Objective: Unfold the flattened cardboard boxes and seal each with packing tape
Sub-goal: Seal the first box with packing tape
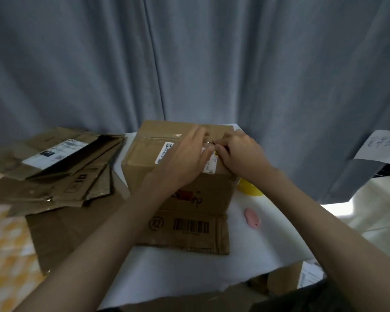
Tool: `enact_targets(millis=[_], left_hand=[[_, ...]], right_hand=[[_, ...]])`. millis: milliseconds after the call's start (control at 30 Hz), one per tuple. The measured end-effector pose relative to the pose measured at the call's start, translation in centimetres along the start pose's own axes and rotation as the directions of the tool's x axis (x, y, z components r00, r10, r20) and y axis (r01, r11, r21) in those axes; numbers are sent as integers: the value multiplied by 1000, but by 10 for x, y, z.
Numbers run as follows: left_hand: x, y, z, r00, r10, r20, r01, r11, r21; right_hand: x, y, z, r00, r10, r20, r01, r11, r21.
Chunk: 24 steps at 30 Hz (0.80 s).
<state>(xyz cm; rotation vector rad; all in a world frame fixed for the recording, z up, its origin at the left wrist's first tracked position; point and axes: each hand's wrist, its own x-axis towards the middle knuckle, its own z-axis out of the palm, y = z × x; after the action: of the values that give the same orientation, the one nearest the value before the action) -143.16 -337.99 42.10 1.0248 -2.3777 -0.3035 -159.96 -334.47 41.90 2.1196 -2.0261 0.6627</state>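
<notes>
An upright box [180,167] stands mid-frame on the table [178,269], flattened boxes [61,167] at left, possibly a tape roll [249,188] behind its right side.

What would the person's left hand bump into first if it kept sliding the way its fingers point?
Probably the right hand: the left hand lies flat on the cardboard box, fingers aimed up and right toward it, nearly touching. Beyond hangs the grey curtain; depth is unclear.

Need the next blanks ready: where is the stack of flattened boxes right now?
In the head view, the flattened boxes lie left of the upright box that both hands are working on, in front of the grey curtain.
</notes>
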Motion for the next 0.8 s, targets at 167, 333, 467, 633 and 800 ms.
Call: enact_targets(millis=[167,333,467,633,800], left_hand=[[-3,-19,-3,969,-34,243,-21,975,223],[-4,-41,-35,960,-80,267,-23,932,361],[-24,-74,-48,962,-143,233,39,916,400],[-8,-68,-62,933,-250,259,170,941,294],[-18,-81,-65,905,-377,197,349,923,163]], right_hand=[[-2,-4,-2,998,-4,60,8,997,-78],[-6,-5,-6,997,17,74,-14,999,-34],[-11,-7,-5,998,18,68,-18,1000,9],[-4,-11,-6,994,37,100,-38,999,3],[-10,-10,-4,970,229,80,-237,965,110]])
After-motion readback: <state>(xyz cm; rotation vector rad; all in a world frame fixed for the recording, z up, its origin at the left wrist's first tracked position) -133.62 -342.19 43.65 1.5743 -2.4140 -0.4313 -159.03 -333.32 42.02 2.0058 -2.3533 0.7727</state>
